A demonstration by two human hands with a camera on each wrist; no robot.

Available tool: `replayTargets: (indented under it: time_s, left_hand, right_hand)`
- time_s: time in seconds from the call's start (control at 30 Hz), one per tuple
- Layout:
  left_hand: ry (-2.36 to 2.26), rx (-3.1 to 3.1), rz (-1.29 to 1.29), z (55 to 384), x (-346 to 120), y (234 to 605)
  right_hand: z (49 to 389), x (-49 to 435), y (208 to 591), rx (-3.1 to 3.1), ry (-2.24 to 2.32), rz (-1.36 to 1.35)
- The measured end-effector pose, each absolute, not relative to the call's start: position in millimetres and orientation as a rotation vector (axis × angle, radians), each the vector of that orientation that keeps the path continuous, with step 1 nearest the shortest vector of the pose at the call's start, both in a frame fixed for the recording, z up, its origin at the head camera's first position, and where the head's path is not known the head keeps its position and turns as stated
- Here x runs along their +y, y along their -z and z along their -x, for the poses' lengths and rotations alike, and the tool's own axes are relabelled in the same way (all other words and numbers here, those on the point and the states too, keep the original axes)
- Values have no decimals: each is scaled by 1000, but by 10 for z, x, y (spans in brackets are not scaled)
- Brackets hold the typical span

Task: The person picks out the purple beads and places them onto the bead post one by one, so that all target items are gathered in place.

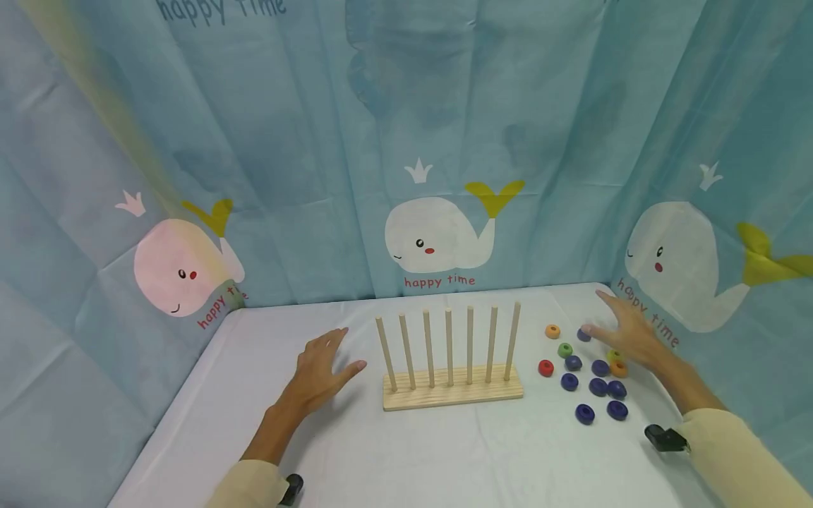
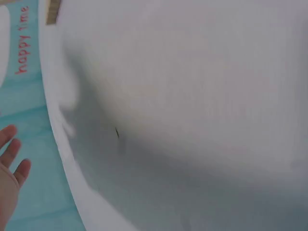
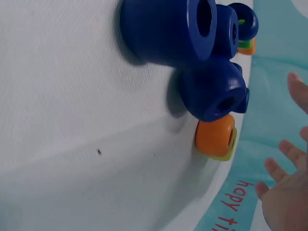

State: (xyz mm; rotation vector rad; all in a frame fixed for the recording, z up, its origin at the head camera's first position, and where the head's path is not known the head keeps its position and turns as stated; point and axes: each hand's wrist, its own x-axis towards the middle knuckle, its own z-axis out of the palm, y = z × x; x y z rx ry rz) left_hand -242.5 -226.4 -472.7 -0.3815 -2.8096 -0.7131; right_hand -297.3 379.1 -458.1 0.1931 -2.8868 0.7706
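A pale wooden base (image 1: 454,395) carries several upright thin pegs, all of them bare. To its left my left hand (image 1: 320,374) hovers with fingers spread and holds nothing; only its fingertips (image 2: 21,171) show at the edge of the left wrist view. My right hand (image 1: 625,331) is held over the far side of a group of beads, its fingers extended. Its thumb overlaps a blue bead (image 1: 584,334) in the head view. Several dark blue beads (image 1: 598,386) lie closer, with an orange bead (image 3: 215,136) and a yellow bead (image 1: 614,355) beneath the hand.
A red bead (image 1: 545,367), a green bead (image 1: 565,349) and another orange bead (image 1: 552,331) lie between the pegs and the blue beads. The white tabletop (image 1: 444,458) ends at a blue curtain (image 1: 305,212) printed with whales. Black straps sit at both sleeves.
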Motion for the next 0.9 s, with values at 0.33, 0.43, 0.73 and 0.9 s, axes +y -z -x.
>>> replayTargets:
  time_s: [0.33,0.43,0.73,0.9]
  left_hand:
    - [1210,-2722,224,2208,-1882,4745]
    - [1403,-2673,162,2144,-1776,4763]
    - [1612,-2641,101,2052,-1587,4923]
    - [1652,-2618,100,2023,-1528,4986]
  right_hand:
    - [2985,3729,4702,-2938,-921,-192]
    - [2999,3736,4758,-2954,-932,-169]
    - [3064,3739,4895,-2977,-944,-174]
    - [3062,3713,4921,-3000,-920,-123]
